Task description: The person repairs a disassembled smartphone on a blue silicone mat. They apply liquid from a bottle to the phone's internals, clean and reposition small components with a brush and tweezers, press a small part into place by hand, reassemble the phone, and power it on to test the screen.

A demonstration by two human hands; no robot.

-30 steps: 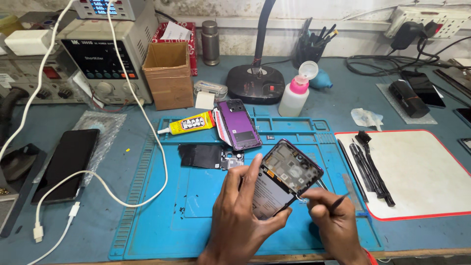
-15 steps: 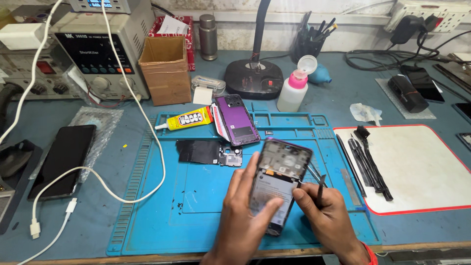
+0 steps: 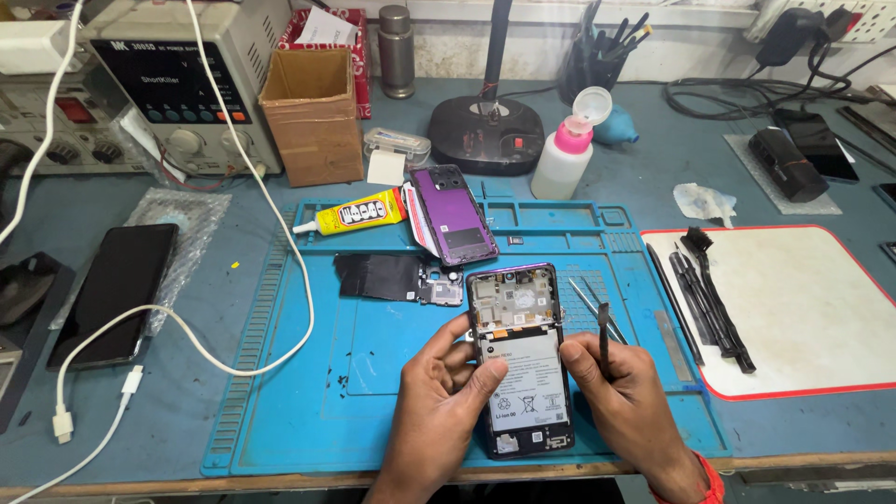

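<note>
**benchrat:** So what's going on at the bench here?

**solderpaws:** Opened-up phone (image 3: 521, 359), back cover off, lying flat near the front edge of the blue work mat (image 3: 280, 411). You can see the circuit board up top and the white-labelled battery below it. The left hand (image 3: 439, 411) is curled around the phone's left side, thumb resting on the battery, fingers tucked against the edge. So closed on the phone, not a hard clamp.

**benchrat:** And the other one?

**solderpaws:** The right hand (image 3: 625, 392) is pinched shut on a thin black pry tool (image 3: 603, 327), held upright just beside the phone's right edge. The hand's knuckles touch the phone's side; can't tell if the tool tip itself touches anything.

**benchrat:** What else is on the mat?

**solderpaws:** The purple back cover (image 3: 453, 215) sits toward the mat's back edge, with a yellow glue tube (image 3: 359, 213) just left of it. A black plate with a small board (image 3: 397, 278) lies between the cover and the phone. Tweezers (image 3: 597, 308) are just right of the phone. White pad with a red border (image 3: 812, 308) is off the mat's right edge, with black tools (image 3: 705, 289) along its left side.
</note>
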